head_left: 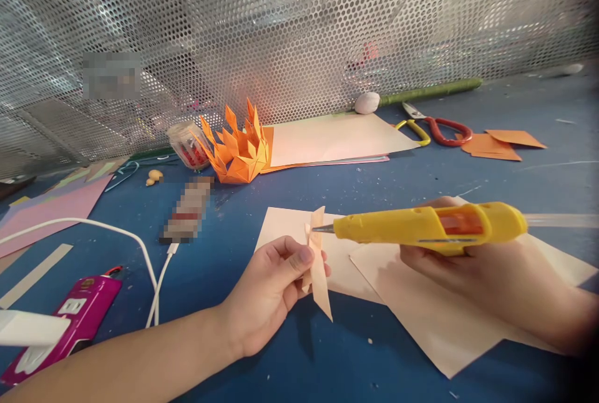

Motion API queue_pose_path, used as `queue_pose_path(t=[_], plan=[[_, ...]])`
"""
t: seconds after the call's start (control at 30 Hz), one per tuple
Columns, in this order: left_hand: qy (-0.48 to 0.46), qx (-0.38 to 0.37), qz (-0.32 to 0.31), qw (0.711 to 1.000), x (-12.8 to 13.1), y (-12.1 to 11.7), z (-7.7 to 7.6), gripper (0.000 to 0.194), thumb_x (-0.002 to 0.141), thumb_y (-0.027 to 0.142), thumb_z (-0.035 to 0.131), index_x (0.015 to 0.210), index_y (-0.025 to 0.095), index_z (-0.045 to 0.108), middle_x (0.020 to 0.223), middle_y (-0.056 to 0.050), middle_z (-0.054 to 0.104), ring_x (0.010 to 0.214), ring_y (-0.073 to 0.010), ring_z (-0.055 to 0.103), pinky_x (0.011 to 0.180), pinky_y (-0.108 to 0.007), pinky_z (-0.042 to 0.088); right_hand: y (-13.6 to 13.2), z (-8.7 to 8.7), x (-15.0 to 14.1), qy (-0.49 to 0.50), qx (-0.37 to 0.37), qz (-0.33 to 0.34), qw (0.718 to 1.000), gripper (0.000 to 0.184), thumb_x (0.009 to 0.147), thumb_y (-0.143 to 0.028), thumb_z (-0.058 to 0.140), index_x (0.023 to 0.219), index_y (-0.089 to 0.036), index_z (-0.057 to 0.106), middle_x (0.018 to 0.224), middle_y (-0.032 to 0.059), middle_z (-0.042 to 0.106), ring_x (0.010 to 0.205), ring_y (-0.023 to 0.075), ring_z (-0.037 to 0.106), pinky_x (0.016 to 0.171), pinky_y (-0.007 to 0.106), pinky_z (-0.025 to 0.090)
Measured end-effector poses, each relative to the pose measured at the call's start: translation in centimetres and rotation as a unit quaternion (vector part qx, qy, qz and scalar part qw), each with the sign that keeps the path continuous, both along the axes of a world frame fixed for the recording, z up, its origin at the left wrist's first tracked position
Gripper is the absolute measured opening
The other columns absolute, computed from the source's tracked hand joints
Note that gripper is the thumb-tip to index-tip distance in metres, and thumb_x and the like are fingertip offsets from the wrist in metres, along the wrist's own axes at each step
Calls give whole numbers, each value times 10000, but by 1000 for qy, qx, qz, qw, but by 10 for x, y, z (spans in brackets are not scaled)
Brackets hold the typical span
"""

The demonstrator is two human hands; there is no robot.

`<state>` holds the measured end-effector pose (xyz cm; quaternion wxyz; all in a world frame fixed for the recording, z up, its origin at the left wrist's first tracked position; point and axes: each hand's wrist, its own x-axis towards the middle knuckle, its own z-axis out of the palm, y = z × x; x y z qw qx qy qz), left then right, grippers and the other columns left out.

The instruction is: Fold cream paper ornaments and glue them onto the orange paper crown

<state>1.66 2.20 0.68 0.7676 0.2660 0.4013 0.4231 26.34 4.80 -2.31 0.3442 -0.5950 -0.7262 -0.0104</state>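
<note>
Pinched between the thumb and fingers of my left hand [281, 272] is a small folded piece of peach paper [319, 272], held upright above the table. My right hand [486, 278] is wrapped round a yellow glue gun [393, 226], which points left. Its metal nozzle tip meets or nearly meets the upper part of the folded paper; I cannot tell if they touch. A clear glue stick [556, 221] runs out of the gun's back end. Peach paper sheets [430, 322] lie on the blue table under and beside both hands.
An orange folded-paper flower [241, 153] stands behind, beside a jar [189, 144] and stacked sheets [327, 141]. Red-handled scissors [449, 131] and orange paper pieces [500, 144] lie back right. A purple power strip [88, 309] and white cable [145, 247] are at left. Perforated metal mesh [299, 35] rises behind.
</note>
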Motion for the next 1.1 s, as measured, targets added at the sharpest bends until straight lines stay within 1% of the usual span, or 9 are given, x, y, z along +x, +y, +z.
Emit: queue_pose_path(t=[0.07, 0.13, 0.33, 0.53, 0.73, 0.83, 0.93, 1.1], plan=[[-3, -2, 2, 1000, 0, 0, 0, 464, 581, 389, 1023, 625, 156, 624, 680, 9, 725, 628, -57, 588, 661, -168, 481, 2, -1, 2, 7, 12, -1, 1000, 242, 724, -516, 450, 649, -311, 344, 496, -67, 400, 411, 154, 406, 397, 322, 404], [-4, -3, 3, 1000, -1, -1, 0, 465, 579, 384, 1024, 619, 155, 621, 687, 7, 726, 633, -58, 582, 665, -170, 477, 4, -3, 4, 13, 22, -5, 1000, 250, 734, -513, 473, 667, -316, 335, 504, -69, 381, 413, 161, 394, 393, 330, 389], [-3, 0, 0, 1000, -2, -2, -1, 454, 591, 393, 1019, 626, 159, 630, 697, 6, 724, 644, -68, 578, 665, -183, 476, 3, -7, 7, 14, 27, -3, 1000, 229, 743, -488, 486, 700, -313, 345, 526, -65, 393, 450, 177, 412, 441, 348, 402], [-2, 2, -5, 1000, -2, 0, -1, 447, 602, 391, 1015, 628, 159, 635, 701, 4, 728, 652, -65, 587, 665, -175, 472, 6, -12, 12, 8, 13, -1, 1000, 232, 710, -493, 478, 679, -312, 337, 528, -61, 356, 445, 167, 367, 418, 342, 378], [5, 5, -6, 1000, -1, -1, -1, 457, 600, 404, 1015, 624, 159, 630, 671, 16, 713, 633, -63, 579, 659, -179, 467, 2, -10, 9, 15, 4, 15, 1000, 259, 740, -505, 483, 672, -301, 338, 516, -65, 418, 419, 153, 418, 412, 320, 386], [3, 7, -5, 1000, -1, -1, -1, 453, 603, 398, 1016, 626, 159, 631, 678, 11, 716, 636, -65, 573, 657, -180, 461, 2, -10, 8, 16, 11, 0, 1000, 260, 751, -507, 465, 671, -306, 319, 527, -56, 382, 461, 168, 393, 442, 339, 385], [1, 5, -2, 1000, -2, -1, -1, 453, 604, 397, 1016, 626, 159, 631, 690, 11, 719, 630, -62, 559, 653, -179, 457, 2, -15, 7, 17, 16, -26, 999, 272, 762, -518, 444, 685, -307, 290, 552, -46, 339, 510, 183, 365, 467, 354, 370], [-4, 3, -5, 1000, -1, -1, -1, 453, 596, 397, 1018, 619, 158, 634, 679, 12, 716, 634, -64, 586, 650, -178, 464, 2, -25, 8, 20, -16, -27, 999, 291, 770, -563, 403, 713, -298, 297, 558, -57, 362, 481, 167, 392, 448, 333, 386]])
